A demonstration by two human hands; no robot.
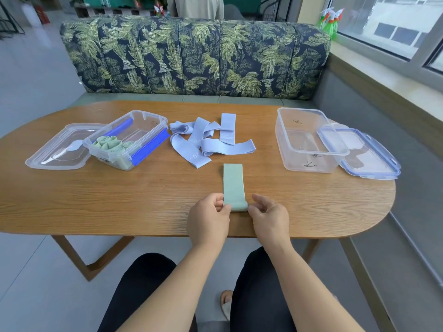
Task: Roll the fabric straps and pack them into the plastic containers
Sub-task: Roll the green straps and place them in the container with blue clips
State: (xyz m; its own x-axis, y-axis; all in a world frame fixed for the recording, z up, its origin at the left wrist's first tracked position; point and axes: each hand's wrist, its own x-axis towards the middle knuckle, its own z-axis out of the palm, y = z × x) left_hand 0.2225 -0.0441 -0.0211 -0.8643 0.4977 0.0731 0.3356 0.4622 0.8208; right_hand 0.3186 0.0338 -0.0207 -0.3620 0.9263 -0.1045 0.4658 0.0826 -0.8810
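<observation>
A pale green fabric strap (233, 183) lies flat on the oval wooden table (96, 200), running straight away from the person, its near end curled into a small roll. The left hand (208, 219) pinches the roll's left edge and the right hand (269, 216) pinches its right edge, fingers curled in on the fabric. Beyond the strap sits a loose heap of lavender-blue fabric straps (206, 140). To the left stands an open clear plastic container with blue clips (143, 133), holding several rolled green straps (110, 143) at its near end; its clear lid (57, 149) lies just beside it. To the right is a taller clear plastic box (311, 161), and a blue-edged clear lid (369, 159) lies against its far side
</observation>
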